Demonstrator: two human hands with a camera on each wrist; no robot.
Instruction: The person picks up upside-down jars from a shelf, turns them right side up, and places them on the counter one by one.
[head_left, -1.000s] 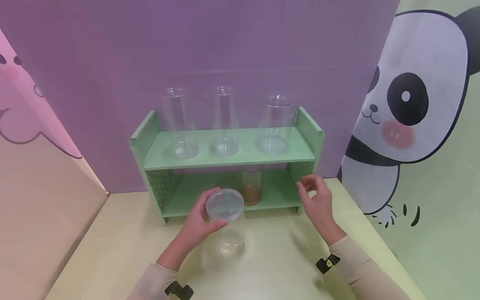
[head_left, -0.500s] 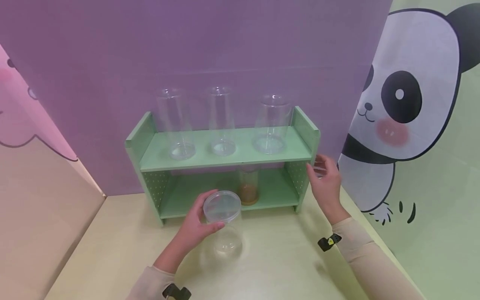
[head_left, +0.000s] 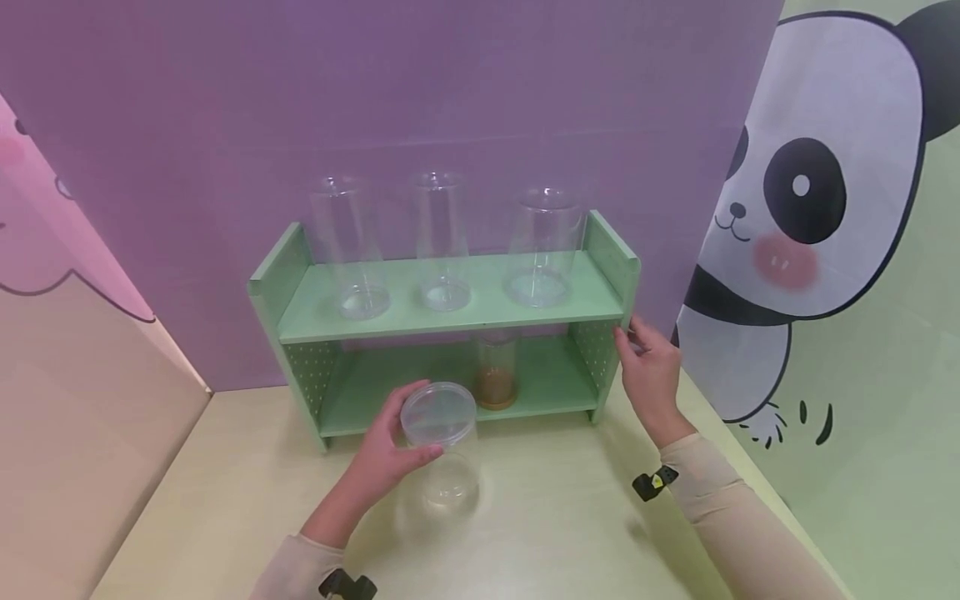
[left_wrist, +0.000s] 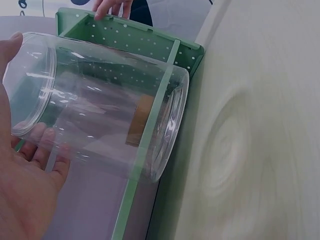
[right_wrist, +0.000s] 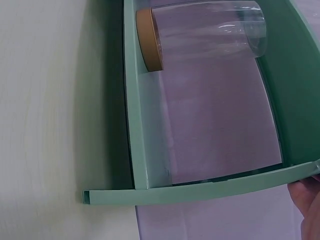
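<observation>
Left hand (head_left: 378, 450), lower centre of frame: fingers and thumb spread wide round the top of a clear plastic-looking lidded jar (head_left: 456, 446), apparently raised off the pale desk (head_left: 225, 492). Right hand (head_left: 651, 371), right of centre: pinches the side-panel edge of a green two-tier shelf (head_left: 487, 287). Step, judged: jar held, shelf steadied. Next move calls for firm holds. Around: three clear cylinders (head_left: 442, 242) on top; the brown-based clear cylinder (head_left: 497, 375) below, behind the jar, limits lower-tier room.
</observation>
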